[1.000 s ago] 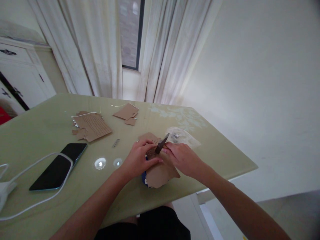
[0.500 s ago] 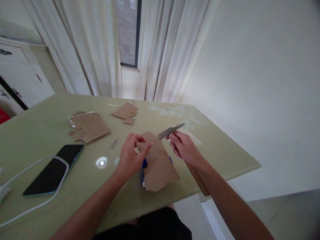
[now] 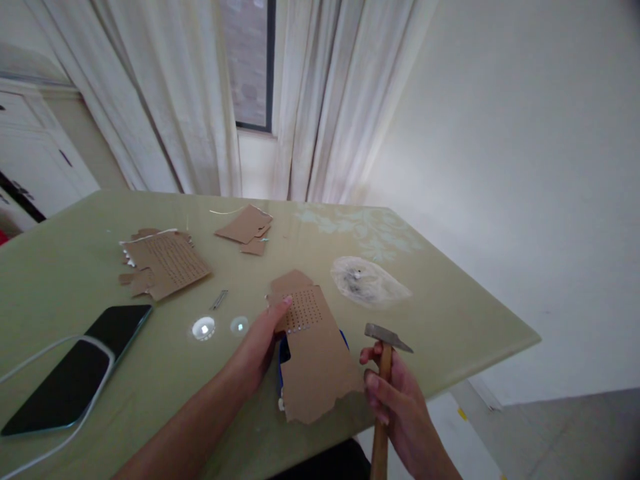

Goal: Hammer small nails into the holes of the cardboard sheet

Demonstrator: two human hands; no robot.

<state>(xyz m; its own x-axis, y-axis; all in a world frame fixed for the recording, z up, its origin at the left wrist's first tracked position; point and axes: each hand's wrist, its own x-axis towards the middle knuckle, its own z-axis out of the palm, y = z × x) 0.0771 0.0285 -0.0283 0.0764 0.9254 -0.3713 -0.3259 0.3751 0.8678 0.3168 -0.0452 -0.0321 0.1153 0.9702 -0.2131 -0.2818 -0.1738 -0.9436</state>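
My left hand (image 3: 265, 333) grips the left edge of a piece of cardboard (image 3: 320, 367), its thumb on top beside rows of small punched holes. The cardboard rests over a blue object (image 3: 281, 373), mostly hidden beneath it. My right hand (image 3: 395, 393) is closed round the wooden handle of a hammer (image 3: 384, 373), close under its metal head, to the right of the cardboard. Beyond them lies a clear plastic bag (image 3: 370, 281) with small dark bits inside, too small to name.
On the left of the table (image 3: 450, 313) lie a phone (image 3: 75, 367) with a white cable (image 3: 95, 393) across it and a hole-covered cardboard stack (image 3: 167, 263). More cardboard scraps (image 3: 245, 227) lie at the back. A small metal piece (image 3: 219, 299) sits left of my hand.
My right hand has lowered the hammer toward the table's near edge and turned its head upright. My left hand has come down onto the cardboard's edge. The plastic bag is now uncovered.
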